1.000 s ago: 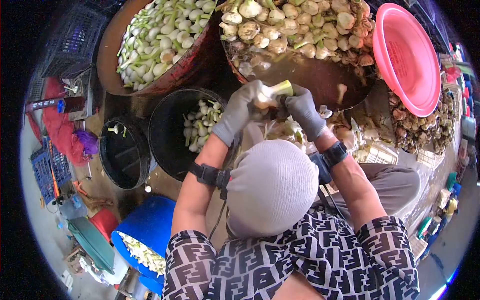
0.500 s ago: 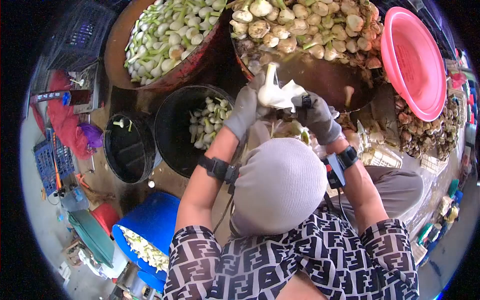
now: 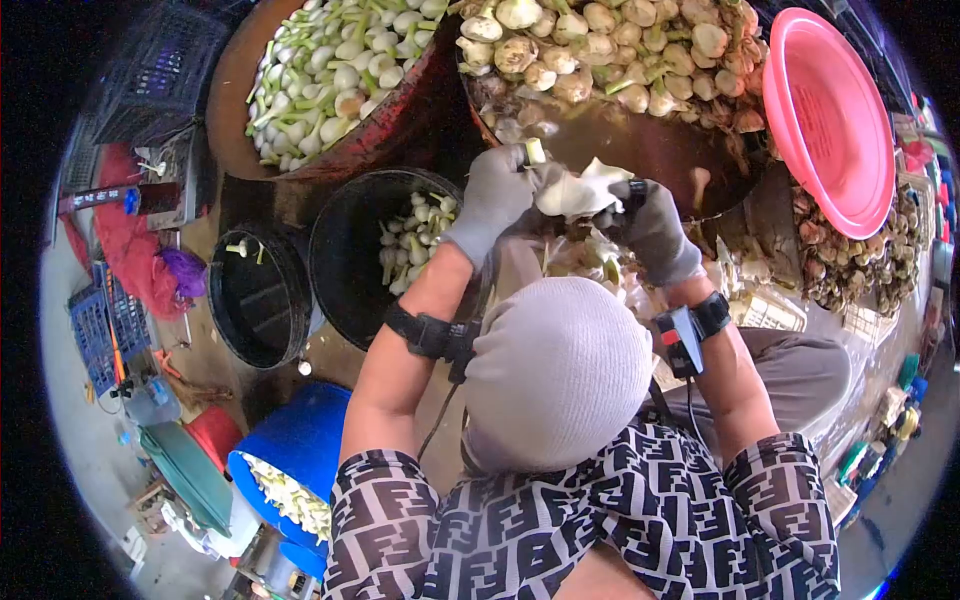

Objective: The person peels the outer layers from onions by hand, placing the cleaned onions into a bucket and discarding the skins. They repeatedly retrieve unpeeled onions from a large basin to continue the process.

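Observation:
My left hand (image 3: 492, 200), in a grey glove, is closed around a garlic bulb whose cut stem (image 3: 535, 151) sticks up past the fingers. My right hand (image 3: 652, 235), also gloved, pinches a loose white flap of garlic skin (image 3: 584, 190) that spreads between the two hands. A dark band (image 3: 630, 189) shows at the fingers of the right hand. Under the hands lies a heap of garlic peelings (image 3: 600, 258). Just left of my left hand, a black bucket (image 3: 340, 255) holds several peeled garlic bulbs (image 3: 415, 235).
Ahead stands a large tub of unpeeled garlic (image 3: 600, 50) in brown water. A red-rimmed tub of cleaned garlic (image 3: 345, 75) is at front left. A pink basin (image 3: 830, 125) leans at right. A second black bucket (image 3: 258, 300) and a blue barrel (image 3: 310, 430) stand to the left.
My hands have shifted slightly apart. The bulb has turned in my left hand, and the white skin now stretches toward my right hand, which has moved a little right.

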A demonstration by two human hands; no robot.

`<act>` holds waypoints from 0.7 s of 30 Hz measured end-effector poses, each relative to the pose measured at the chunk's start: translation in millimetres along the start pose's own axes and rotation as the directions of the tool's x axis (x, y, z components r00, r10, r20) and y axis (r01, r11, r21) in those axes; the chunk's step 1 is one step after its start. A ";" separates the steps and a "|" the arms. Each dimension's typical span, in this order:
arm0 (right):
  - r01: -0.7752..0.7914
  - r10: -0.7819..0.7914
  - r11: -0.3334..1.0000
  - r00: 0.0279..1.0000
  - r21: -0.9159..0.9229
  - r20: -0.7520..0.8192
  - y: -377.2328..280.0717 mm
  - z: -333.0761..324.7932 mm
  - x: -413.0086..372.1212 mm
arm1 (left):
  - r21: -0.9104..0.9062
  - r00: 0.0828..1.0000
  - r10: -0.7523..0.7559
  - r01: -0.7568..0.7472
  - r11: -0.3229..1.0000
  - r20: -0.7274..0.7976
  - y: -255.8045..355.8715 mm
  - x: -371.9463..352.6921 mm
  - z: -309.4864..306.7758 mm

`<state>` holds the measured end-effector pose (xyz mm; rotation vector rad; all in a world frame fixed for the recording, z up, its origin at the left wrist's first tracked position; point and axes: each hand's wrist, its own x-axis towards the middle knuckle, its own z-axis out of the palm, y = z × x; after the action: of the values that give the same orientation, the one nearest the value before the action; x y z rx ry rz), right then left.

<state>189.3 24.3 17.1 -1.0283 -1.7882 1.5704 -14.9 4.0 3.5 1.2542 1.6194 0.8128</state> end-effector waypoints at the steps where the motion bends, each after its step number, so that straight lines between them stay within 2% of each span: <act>1: 0.018 -0.021 0.998 0.998 -0.056 -0.055 2.5 -1.3 -3.7 | -0.137 1.000 0.027 -0.026 0.990 0.006 -0.7 -0.1 -0.1; 2: 0.034 -0.046 0.993 0.993 -0.112 -0.109 6.7 -1.5 -7.6 | -0.272 0.998 0.055 -0.051 0.961 0.009 -0.8 -0.1 -1.3; 3: 0.047 -0.074 0.984 0.984 -0.170 -0.161 9.0 -2.7 -11.3 | -0.151 0.995 0.072 -0.060 0.987 0.072 -1.1 -0.1 -5.9; 6: 0.148 -0.227 0.866 0.967 -0.478 -0.113 -0.6 -17.2 -23.0 | -0.445 0.962 0.213 -0.117 0.888 0.172 -17.0 3.2 -3.1; 7: -0.011 -0.049 0.975 0.964 -0.224 -0.261 -6.2 -14.2 -31.8 | -0.506 0.941 0.282 -0.154 0.848 0.186 -17.6 3.0 -5.0; 8: -0.080 0.052 0.993 0.957 -0.087 -0.285 -1.0 -21.3 -40.1 | -0.568 0.917 0.349 -0.185 0.802 0.195 -18.5 1.9 -7.8; 9: -0.036 -0.042 0.969 0.950 -0.243 -0.309 -2.6 -28.0 -46.7 | -0.626 0.889 0.413 -0.210 0.751 0.197 -19.7 -0.3 -9.9; 10: 0.003 -0.139 0.919 0.938 -0.393 -0.317 -3.8 -35.5 -53.3 | -0.699 0.915 0.360 -0.137 0.702 0.182 -20.6 -3.7 -11.7; 11: -0.084 -0.102 0.858 0.939 -0.506 -0.328 9.7 -45.8 -64.9 | -0.765 0.937 0.305 -0.068 0.641 0.172 -21.2 -7.2 -13.8; 12: -0.076 -0.116 0.837 0.944 -0.542 -0.310 21.3 -52.1 -79.1 | -0.823 0.955 0.247 -0.004 0.568 0.166 -21.6 -9.3 -14.3; 13: -0.067 -0.128 0.814 0.948 -0.577 -0.291 28.0 -55.2 -93.1 | -0.694 0.939 0.339 -0.209 0.689 0.055 -25.2 -8.7 -12.2; 14: -0.058 -0.140 0.790 0.952 -0.610 -0.273 38.1 -59.1 -102.9 | -0.829 0.970 0.233 -0.071 0.555 0.074 -30.5 -6.3 -10.5; 16: -0.121 0.030 0.837 0.984 -0.534 -0.175 56.7 -70.5 -112.8 | -0.969 0.983 0.038 0.167 0.183 0.177 -46.4 1.9 -8.3; 17: -0.045 0.010 0.765 0.998 -0.643 -0.057 39.6 -76.1 -111.8 | -0.990 0.990 -0.020 0.139 0.014 0.139 -57.7 5.1 -7.0; 18: -0.168 0.168 0.912 0.985 -0.373 -0.034 38.5 -75.3 -118.0 | -0.989 0.985 -0.087 0.147 -0.024 0.148 -69.2 6.5 -7.8; 19: -0.321 0.321 0.944 0.947 -0.081 -0.010 32.4 -72.3 -121.4 | -0.986 0.975 -0.154 0.151 -0.063 0.159 -72.4 6.4 -10.5; 20: -0.290 0.338 0.858 0.940 -0.425 0.041 29.6 -69.8 -117.1 | -0.983 0.961 -0.218 0.152 -0.103 0.172 -75.1 7.7 -12.4; 21: -0.209 0.373 0.668 0.925 -0.715 0.078 26.9 -64.0 -113.5 | -0.975 0.967 -0.131 0.207 -0.082 0.217 -78.0 6.5 -11.9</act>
<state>309.7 -32.0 11.5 -1.6069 -2.5831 1.1950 -55.2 -10.3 -63.2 -0.1255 0.5655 1.3816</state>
